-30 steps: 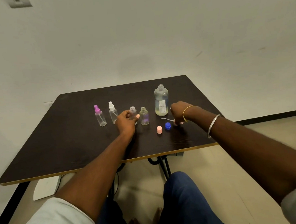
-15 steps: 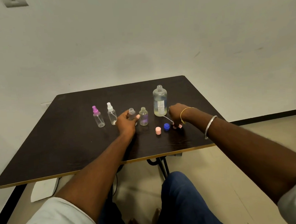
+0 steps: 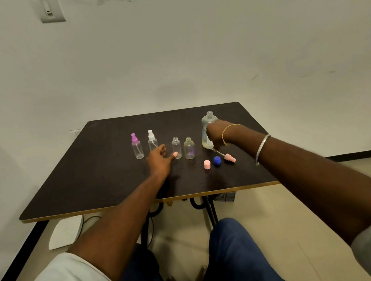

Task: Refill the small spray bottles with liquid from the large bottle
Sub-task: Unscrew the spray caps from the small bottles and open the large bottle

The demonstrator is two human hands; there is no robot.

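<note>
A large clear bottle (image 3: pixel 209 119), uncapped and with a little liquid at the bottom, stands at the right of the dark table (image 3: pixel 108 179). My right hand (image 3: pixel 216 134) grips its side. Two small uncapped bottles (image 3: pixel 176 145) (image 3: pixel 189 149) stand in the middle. My left hand (image 3: pixel 159 159) lies just left of the nearer one, fingers loose, its thumb tip touching the bottle's base. A purple-topped spray bottle (image 3: pixel 136 148) and a white-topped one (image 3: pixel 152 140) stand further left.
A pink spray head with its tube (image 3: pixel 229 158), a blue cap (image 3: pixel 217 160) and a pink cap (image 3: pixel 207 164) lie on the table in front of the large bottle. The table's front edge runs close to my knees. A wall stands behind.
My right hand has left the pink spray head lying on the table and moved up to take hold of the large bottle. My left hand has loosened from the small uncapped bottle.
</note>
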